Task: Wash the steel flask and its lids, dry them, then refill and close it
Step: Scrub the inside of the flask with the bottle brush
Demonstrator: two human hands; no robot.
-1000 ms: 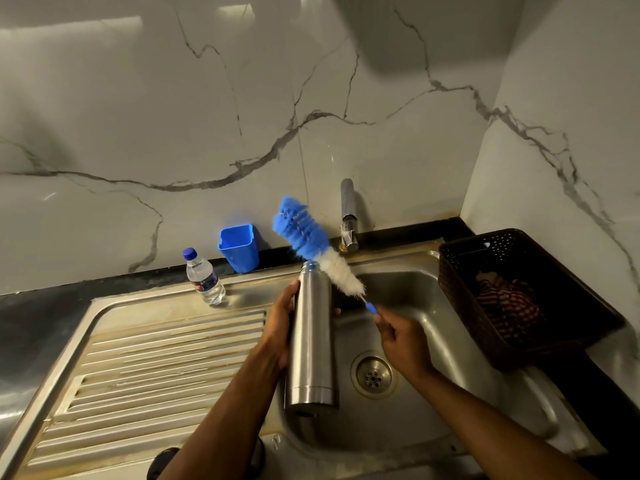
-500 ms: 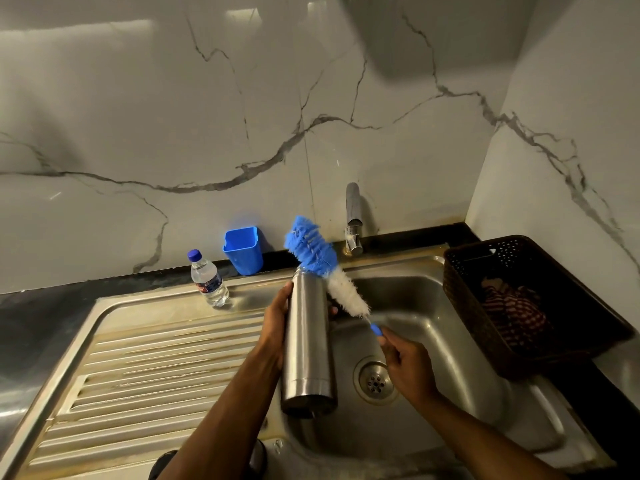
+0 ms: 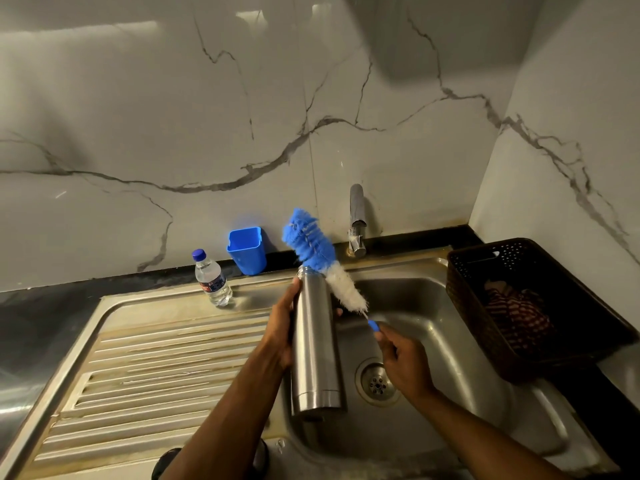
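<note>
Best done slowly here: swing the bottle brush upright, bring its blue bristled tip over the open mouth of the steel flask, then feed it straight down rather than at a slant, so the bristles fold in evenly and no spray flies out. Worth keeping the flask steady and over the sink basin, so drips fall toward the drain. Probably early in the washing; inside scrub not yet begun, judging by the whole brush head outside the flask.

Left hand wrapped round the flask's upper body, thumb near the neck on the left side, fingertips just showing past the right side. Flask held roughly upright, its base low over the near-left corner of the basin, mouth open at the top. No lids visible.

Right hand pinching the blue handle end of the brush, fingers curled round it. Brush slanting up and left from that grip, white bristles passing just beside the flask's shoulder, blue bristles crossing behind and above the mouth. Touching the rim or only near: cannot tell.

Tap behind, no water seen running.
</note>
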